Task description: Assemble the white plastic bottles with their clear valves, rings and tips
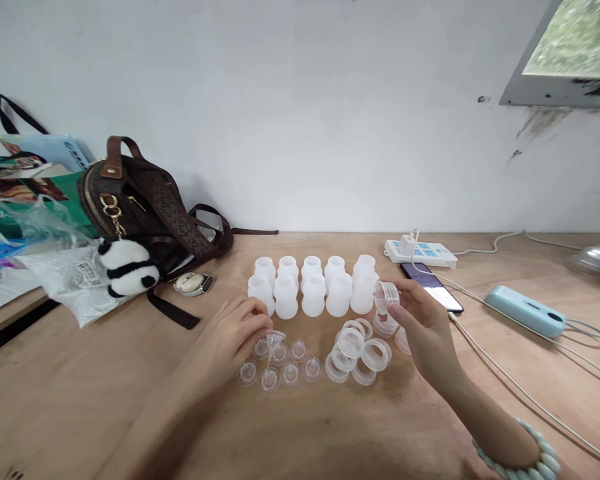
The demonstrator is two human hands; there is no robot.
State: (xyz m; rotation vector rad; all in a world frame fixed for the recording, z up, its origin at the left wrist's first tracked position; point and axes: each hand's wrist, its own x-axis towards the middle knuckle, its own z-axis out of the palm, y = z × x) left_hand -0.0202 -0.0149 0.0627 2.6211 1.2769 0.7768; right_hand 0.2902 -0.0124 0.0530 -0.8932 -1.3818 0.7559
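Note:
My left hand (243, 327) pinches a clear silicone teat (275, 339), tilted above several similar teats (290, 373) that stand on the table. My right hand (420, 327) holds a translucent threaded ring (387, 293) between thumb and fingers, tipped so that its opening shows. Below it lies a loose pile of translucent rings (351, 343), some overlapping. Two rows of frosted white waisted bottles (313, 295), open at the top, stand behind the teats and rings. The ring in my right hand hangs just in front of the rightmost bottle.
At the left are a brown backpack (145, 193) with a panda charm (129, 268), a plastic bag (75, 280) and a watch (194, 284). A power strip (437, 255), a phone (433, 287), a light-blue power bank (525, 311) and white cables (510, 387) lie at the right.

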